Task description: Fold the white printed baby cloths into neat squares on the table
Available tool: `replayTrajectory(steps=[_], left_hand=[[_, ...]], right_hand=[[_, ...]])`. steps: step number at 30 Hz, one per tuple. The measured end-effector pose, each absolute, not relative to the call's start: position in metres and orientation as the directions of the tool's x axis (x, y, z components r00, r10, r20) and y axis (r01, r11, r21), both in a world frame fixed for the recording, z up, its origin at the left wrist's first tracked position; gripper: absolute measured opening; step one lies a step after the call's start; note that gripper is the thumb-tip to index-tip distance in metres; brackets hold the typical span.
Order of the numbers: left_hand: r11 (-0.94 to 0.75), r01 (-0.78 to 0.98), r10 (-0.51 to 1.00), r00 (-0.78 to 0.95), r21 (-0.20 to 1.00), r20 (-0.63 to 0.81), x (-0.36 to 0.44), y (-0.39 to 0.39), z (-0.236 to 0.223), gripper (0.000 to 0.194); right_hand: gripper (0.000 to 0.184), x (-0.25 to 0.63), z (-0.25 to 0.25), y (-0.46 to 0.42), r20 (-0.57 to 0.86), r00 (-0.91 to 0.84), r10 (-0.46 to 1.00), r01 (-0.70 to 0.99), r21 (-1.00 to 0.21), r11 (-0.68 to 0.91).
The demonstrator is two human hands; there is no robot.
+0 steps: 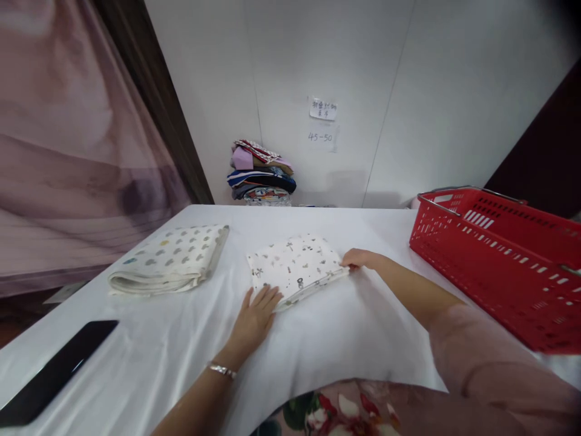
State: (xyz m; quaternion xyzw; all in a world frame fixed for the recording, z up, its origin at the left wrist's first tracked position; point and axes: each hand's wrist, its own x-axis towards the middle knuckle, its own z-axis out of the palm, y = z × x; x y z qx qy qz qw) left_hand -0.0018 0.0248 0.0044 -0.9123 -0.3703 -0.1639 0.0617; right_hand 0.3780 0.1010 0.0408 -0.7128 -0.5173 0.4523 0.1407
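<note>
A small folded white cloth with tiny prints [295,264] lies on the white table [345,327] in front of me. My left hand [255,315] rests flat with its fingers spread on the cloth's near left corner. My right hand [358,258] touches the cloth's right corner, its fingers curled at the edge; I cannot see whether they pinch the fabric. A bracelet sits on my left wrist.
A second folded cloth with grey dots [175,257] lies to the left. A red plastic basket [499,254] stands at the right. A black flat object [54,369] lies at the near left edge. A stack of folded clothes [261,175] rests against the back wall.
</note>
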Motion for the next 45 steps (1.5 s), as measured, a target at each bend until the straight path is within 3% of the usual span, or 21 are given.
replayTrajectory(steps=[5,11,14,18,24,26,28,30,31,33,37,41,45], left_hand=[[-0.672,0.741,0.696,0.628,0.006,0.348,-0.025,0.024,0.011,0.047],[-0.625,0.778,0.733,0.555,0.066,0.393,0.001,0.020,0.019,0.039],[-0.639,0.767,0.723,0.573,0.058,0.385,0.009,0.022,0.012,0.046],[-0.643,0.762,0.730,0.584,0.069,0.355,0.010,0.022,0.002,0.046],[-0.626,0.774,0.753,0.571,0.091,0.326,0.012,0.020,0.006,0.045],[-0.613,0.784,0.760,0.552,0.099,0.342,0.017,0.018,0.010,0.044],[-0.603,0.792,0.759,0.530,0.100,0.380,0.023,0.016,0.014,0.044],[-0.611,0.786,0.743,0.529,0.095,0.410,0.029,0.013,0.015,0.045],[-0.621,0.779,0.735,0.538,0.091,0.414,0.031,0.012,0.014,0.046],[-0.640,0.764,0.724,0.564,0.083,0.397,0.033,0.010,0.011,0.047],[-0.638,0.765,0.738,0.573,0.089,0.356,0.031,0.008,0.003,0.048],[-0.649,0.746,0.736,0.566,0.149,0.372,0.028,0.005,0.004,0.044],[-0.594,0.740,0.777,0.428,0.314,0.462,0.019,0.004,0.007,0.030]], right_hand=[[0.024,0.363,0.036,0.068,-0.468,0.010,0.884,0.541,-0.741,-0.398],[0.037,0.356,0.035,0.055,-0.511,0.005,0.860,0.213,-0.839,-0.500],[0.041,0.356,0.031,0.053,-0.459,0.042,0.888,0.206,-0.865,-0.457],[0.044,0.355,0.026,0.050,-0.376,0.116,0.919,0.341,-0.855,-0.392],[0.063,0.354,0.029,0.051,-0.360,0.150,0.921,0.597,-0.709,-0.375],[0.063,0.350,0.033,0.048,-0.251,0.184,0.950,0.712,-0.633,-0.305],[0.054,0.341,0.036,0.041,0.002,0.092,0.996,0.847,-0.525,-0.077],[0.046,0.329,0.036,0.031,0.233,-0.152,0.960,0.897,-0.375,0.233],[0.044,0.322,0.034,0.026,0.283,-0.276,0.919,0.880,-0.311,0.360],[0.046,0.311,0.027,0.016,0.272,-0.447,0.852,0.835,-0.215,0.506],[0.051,0.304,0.008,0.006,0.196,-0.522,0.830,0.827,-0.125,0.549],[0.051,0.309,0.001,0.006,0.191,-0.523,0.830,0.823,-0.138,0.551],[0.051,0.309,0.009,0.006,0.142,-0.503,0.852,0.824,-0.219,0.523]])
